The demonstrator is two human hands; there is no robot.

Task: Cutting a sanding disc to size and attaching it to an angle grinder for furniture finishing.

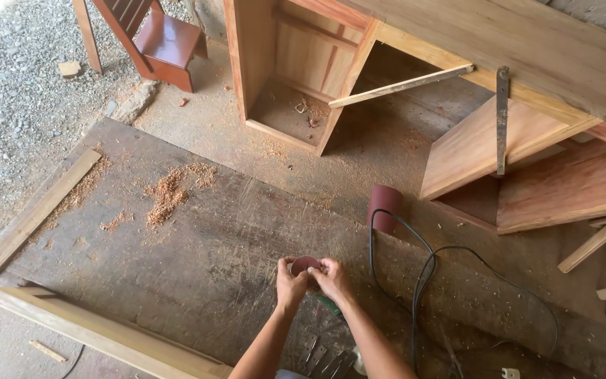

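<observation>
Both hands, left hand (pixel 290 284) and right hand (pixel 331 279), pinch a reddish sandpaper disc (pixel 304 264) by its rim, steadying it above the worn board (pixel 198 238).

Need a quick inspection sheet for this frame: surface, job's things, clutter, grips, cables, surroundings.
Surface: dark worn board on the ground, scratched and dusty.
Job's things: small round reddish disc, held between both hands above the board.
Clutter: sawdust pile; roll of reddish sandpaper; wooden slat along the board's near edge.
Grips: left hand and right hand both pinch the disc.
Cables: black cable loops over the board to the right of the hands.
Surroundings: unfinished wooden cabinet; red-brown chair; gravel at left.
</observation>
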